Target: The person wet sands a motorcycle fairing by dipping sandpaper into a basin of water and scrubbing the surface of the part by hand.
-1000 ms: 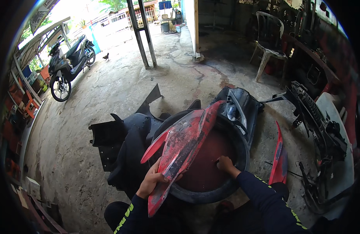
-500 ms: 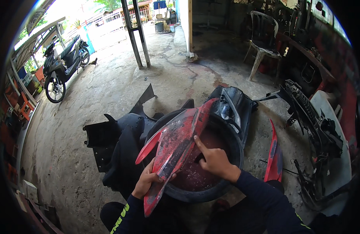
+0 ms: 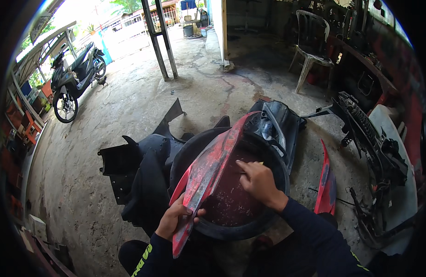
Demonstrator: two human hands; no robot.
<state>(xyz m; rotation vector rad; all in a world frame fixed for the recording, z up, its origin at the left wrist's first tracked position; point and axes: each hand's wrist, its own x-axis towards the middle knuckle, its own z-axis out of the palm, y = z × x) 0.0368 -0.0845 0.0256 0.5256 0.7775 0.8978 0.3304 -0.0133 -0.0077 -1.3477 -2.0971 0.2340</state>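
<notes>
My left hand grips the lower end of a red, scuffed plastic panel, which is tilted over a round black basin holding murky reddish water. My right hand is above the water, just right of the panel, index finger extended and the others curled round a small yellowish piece, mostly hidden. Black plastic body parts lie left of the basin, and another black part sits behind it. A second red panel rests at the basin's right.
A scooter stands at back left near a small dark bird. A metal post rises behind. At right are a plastic chair, a black frame and a pale board. Concrete floor surrounds these.
My right hand has moved from low in the basin up onto the panel, then slightly right, off its surface. The panel is now tilted more steeply in my left hand.
</notes>
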